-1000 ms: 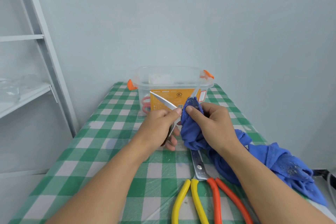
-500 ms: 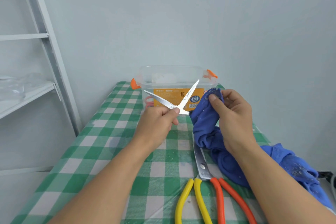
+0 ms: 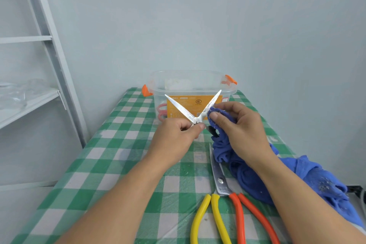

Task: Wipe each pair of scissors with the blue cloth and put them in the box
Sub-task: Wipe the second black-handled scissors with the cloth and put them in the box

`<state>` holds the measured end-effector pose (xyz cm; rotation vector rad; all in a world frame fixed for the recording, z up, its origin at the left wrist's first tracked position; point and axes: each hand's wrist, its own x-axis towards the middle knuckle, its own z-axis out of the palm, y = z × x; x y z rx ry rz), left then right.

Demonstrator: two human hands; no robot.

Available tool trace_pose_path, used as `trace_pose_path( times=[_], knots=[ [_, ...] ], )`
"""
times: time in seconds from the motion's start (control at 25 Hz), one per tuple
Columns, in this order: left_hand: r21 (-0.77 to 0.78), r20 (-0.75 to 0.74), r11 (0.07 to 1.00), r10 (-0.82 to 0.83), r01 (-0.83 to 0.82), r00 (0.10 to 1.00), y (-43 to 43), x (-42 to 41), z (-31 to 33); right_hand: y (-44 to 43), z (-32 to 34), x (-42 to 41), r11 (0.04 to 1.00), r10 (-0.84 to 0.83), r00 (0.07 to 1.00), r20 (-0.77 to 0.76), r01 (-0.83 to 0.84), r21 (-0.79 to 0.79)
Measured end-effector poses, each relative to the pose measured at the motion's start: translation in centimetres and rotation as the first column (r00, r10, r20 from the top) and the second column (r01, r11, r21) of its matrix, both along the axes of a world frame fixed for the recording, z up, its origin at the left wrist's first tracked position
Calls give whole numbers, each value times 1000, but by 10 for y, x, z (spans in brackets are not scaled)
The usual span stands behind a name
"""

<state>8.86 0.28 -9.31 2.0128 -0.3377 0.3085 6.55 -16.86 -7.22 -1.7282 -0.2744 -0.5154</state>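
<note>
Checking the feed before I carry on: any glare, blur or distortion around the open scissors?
Head view: soft even light, no hard shadows; open scissors sharp, blades barely glinting; faint sheen on the plastic-covered tablecloth; wide-angle lens tilts the shelf upright at left.

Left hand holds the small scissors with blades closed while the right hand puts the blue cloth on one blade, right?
Not closed: the head view shows the small scissors with blades spread open in a V. The left hand holds them, and the right hand puts the blue cloth on one blade.
</note>
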Motion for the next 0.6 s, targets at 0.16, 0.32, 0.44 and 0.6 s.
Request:
trace_pose_path(
  times=[0.16,0.32,0.44,0.6],
  knots=[
    [18,5,1000,-16,16,1000,-4,0,-4,4,-2,1,998,-65,996,-57,66,19],
    [43,1,999,-30,29,1000,-9,-3,-6,5,-4,6,988,-154,975,-161,152,-24],
    [67,23,997,-28,27,999,-9,-4,-5,3,-6,9,993,-88,955,-284,105,44],
    [114,72,993,8,-16,997,-12,-9,0,6,-6,8,986,17,962,-273,28,162]
  ],
)
